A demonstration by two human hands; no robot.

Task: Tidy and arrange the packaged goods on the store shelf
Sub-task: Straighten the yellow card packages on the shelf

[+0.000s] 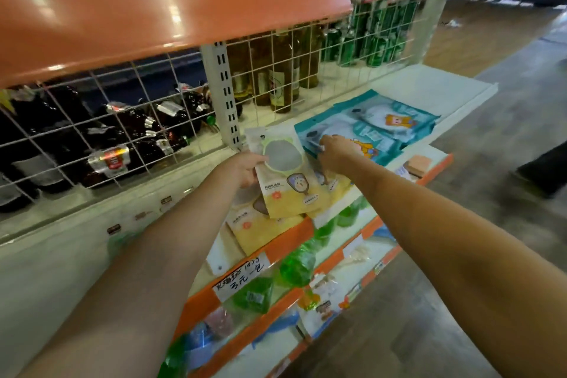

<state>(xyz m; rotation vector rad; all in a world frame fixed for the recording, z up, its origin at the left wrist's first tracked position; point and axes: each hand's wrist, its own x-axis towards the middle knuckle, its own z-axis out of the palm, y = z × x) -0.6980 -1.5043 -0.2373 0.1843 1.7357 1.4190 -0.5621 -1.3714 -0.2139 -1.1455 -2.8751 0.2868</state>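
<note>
Yellow-and-white pouch point(285, 181), round window, gripped by left hand point(245, 167); right hand point(333, 153) fingers unclear.

Yellow-and-white packet point(283, 175) with a green-ringed grey window, frame centre. Teal-and-white packets point(383, 126) with an orange bear, right of centre. Orange shelf edges point(171, 6) above. White wire grid point(129, 120), dark brown bottles point(92, 132) behind, at left. Green cans point(377, 37), upper right.

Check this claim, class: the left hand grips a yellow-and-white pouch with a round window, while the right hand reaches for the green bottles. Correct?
Not quite. In the head view the left hand grips the yellow-and-white pouch with a round window, but the right hand reaches the flat teal plastic packets, not green bottles.
</note>
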